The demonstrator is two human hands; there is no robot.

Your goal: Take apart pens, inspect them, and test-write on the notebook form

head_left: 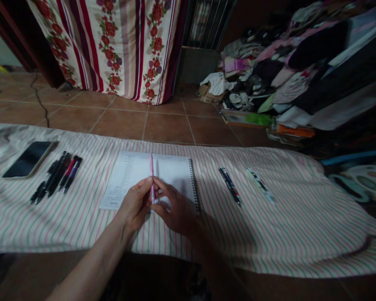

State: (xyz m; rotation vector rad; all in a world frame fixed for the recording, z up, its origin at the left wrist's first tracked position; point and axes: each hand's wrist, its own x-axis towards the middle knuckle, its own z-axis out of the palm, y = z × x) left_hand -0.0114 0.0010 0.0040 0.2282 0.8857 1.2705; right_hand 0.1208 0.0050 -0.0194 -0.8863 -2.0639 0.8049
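A pink pen [151, 167] stands out between my two hands, over a spiral notebook [175, 165] with printed paper on its left side. My left hand [137, 200] pinches the pen between thumb and fingers. From the other side, my right hand [174, 208] grips it too, fingertips near its middle and thumb by its lower end. To the left lie several dark pens [54, 173], a red one and a purple one among them. Right of the notebook lie dark pens [229, 186] close together and a pale patterned pen or pens [260, 184].
A smartphone [28, 159] lies at the far left of the striped cloth [163, 238]. Beyond its back edge are floor tiles [166, 125], a flowered curtain [113, 50] and a dark cable [42, 100]. Clothes [269, 71] are heaped at the back right.
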